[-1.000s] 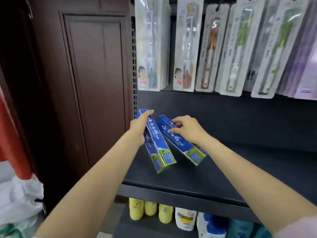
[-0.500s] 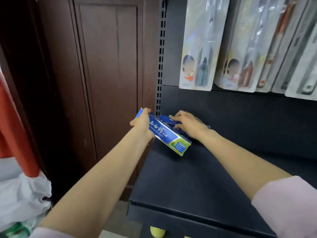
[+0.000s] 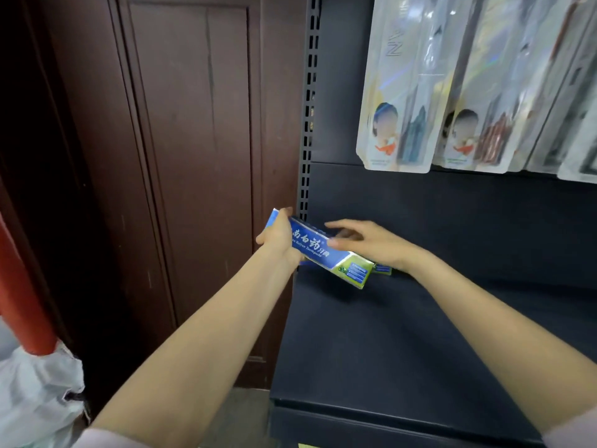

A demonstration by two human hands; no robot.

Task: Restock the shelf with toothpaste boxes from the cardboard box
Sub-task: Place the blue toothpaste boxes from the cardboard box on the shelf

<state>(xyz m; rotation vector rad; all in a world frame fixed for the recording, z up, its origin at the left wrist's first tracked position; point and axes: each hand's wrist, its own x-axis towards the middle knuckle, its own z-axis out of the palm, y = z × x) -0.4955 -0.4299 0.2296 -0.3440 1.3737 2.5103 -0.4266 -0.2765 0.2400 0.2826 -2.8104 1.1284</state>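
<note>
While left hand (image 3: 280, 242) grips toothpaste box (image 3: 326, 250) | right hand (image 3: 371, 244) open, half-hiding second box (image 3: 381, 269)

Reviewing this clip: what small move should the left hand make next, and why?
Probably lower the toothpaste box onto the shelf and let go. The left hand grips its far end at the shelf's left edge, the box tilted, while the right hand hangs open beside it.

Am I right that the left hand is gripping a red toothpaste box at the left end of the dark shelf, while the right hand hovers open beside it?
Not quite: the toothpaste box is blue with a green end, not red, as the head view shows. The left hand does grip it at the left end of the dark shelf, and the right hand is open beside it.
</note>
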